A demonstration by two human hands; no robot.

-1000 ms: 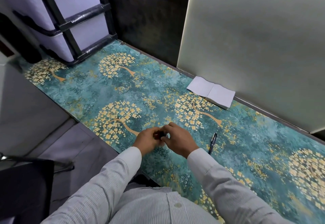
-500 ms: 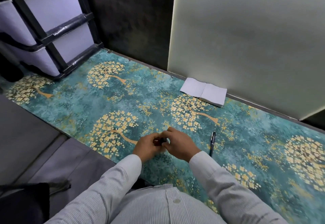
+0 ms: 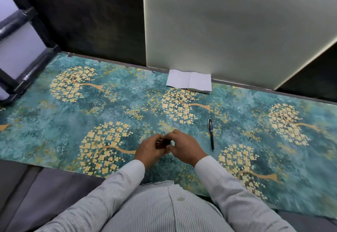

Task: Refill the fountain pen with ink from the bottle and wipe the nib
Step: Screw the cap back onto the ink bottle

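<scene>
Both hands work a small dark object, probably the ink bottle, at the near edge of the table.

The left hand (image 3: 149, 149) and right hand (image 3: 184, 148) meet with fingers curled around the small dark object (image 3: 165, 142), mostly hidden between them, just as they did a second ago; only the head view has swung, so the grip reads as unchanged and the cap is likely still being twisted, not yet off. The slim black fountain pen (image 3: 211, 133) lies untouched on the teal tree-patterned table covering (image 3: 54, 122), just beside the right hand. The white folded tissue stack (image 3: 189, 81) waits by the back panel for the nib wipe.
</scene>
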